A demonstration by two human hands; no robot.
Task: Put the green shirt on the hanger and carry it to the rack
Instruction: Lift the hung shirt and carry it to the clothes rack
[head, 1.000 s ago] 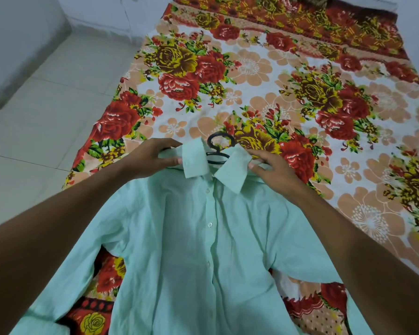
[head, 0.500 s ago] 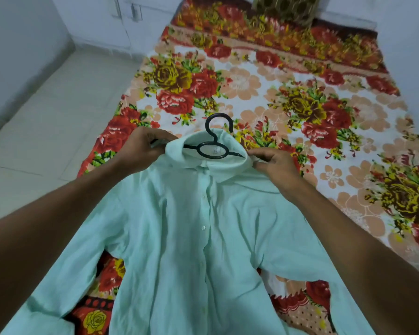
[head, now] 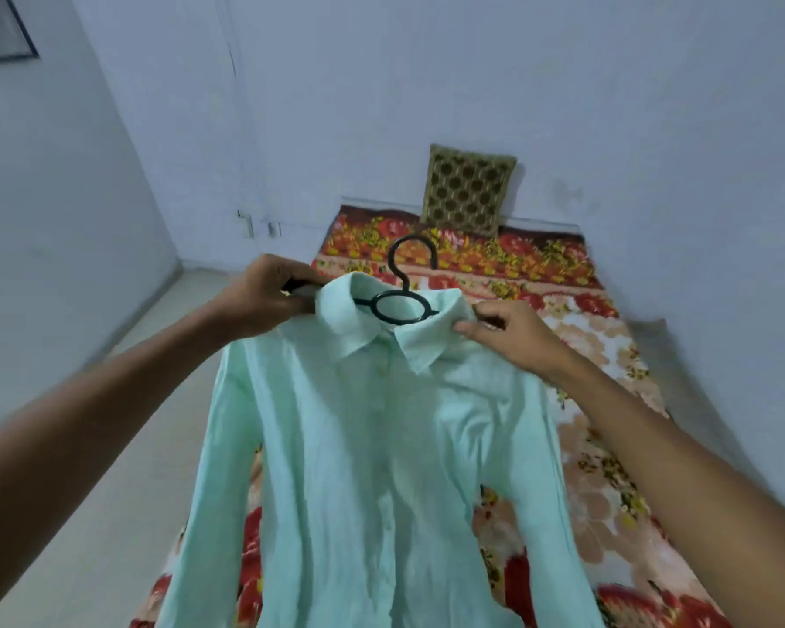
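Both my hands grip the green shirt [head: 381, 446] at its shoulders, left hand [head: 264, 301], right hand [head: 513, 333]; hanger [head: 404, 283] hook sticks up between them. Floral bed [head: 608, 401] below, patterned cushion [head: 467, 190] beyond.

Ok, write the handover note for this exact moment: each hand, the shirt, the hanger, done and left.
Left hand: grips the hanger's end at the shirt's shoulder.
Right hand: pinches the collar edge.
Green shirt: on the black hanger, held up above the floral bed, hook free at the top.
Done: shirt hung.
Left: carry it to the rack, which is not in view.
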